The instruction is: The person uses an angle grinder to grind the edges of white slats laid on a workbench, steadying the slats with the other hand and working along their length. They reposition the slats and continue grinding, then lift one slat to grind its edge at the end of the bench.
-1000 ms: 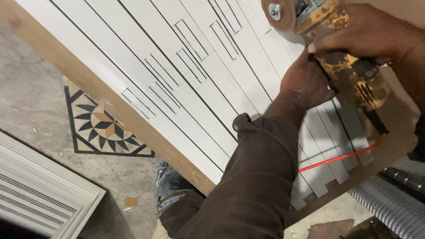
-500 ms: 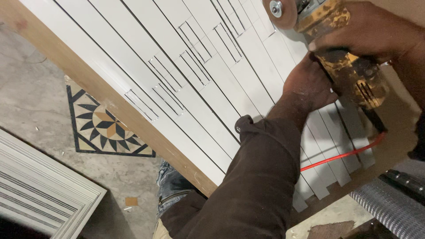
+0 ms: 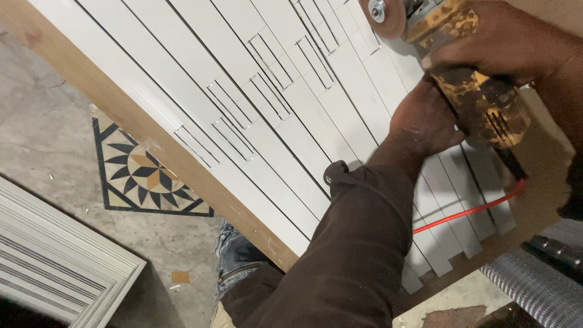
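Note:
I hold a worn yellow angle grinder (image 3: pixel 467 79) over a board covered with white strips (image 3: pixel 255 109). My right hand (image 3: pixel 504 42) grips the grinder's front body near its reddish disc (image 3: pixel 381 13), at the top right. My left hand (image 3: pixel 425 118) wraps the grinder's rear handle from below, with my brown sleeve (image 3: pixel 358 243) running down to the bottom edge. The disc hangs just above the white strips at the top edge. A red cord (image 3: pixel 467 212) trails from the grinder's tail across the strips.
The strips lie on a brown wooden board (image 3: pixel 121 115) that slants across the view. On the concrete floor sits a tile with a star pattern (image 3: pixel 143 176), and a white ribbed frame (image 3: pixel 54 267) lies at the lower left. A grey ribbed hose (image 3: pixel 534 291) lies at the lower right.
The grinder and both hands have stayed in almost the same place; the view has shifted only slightly.

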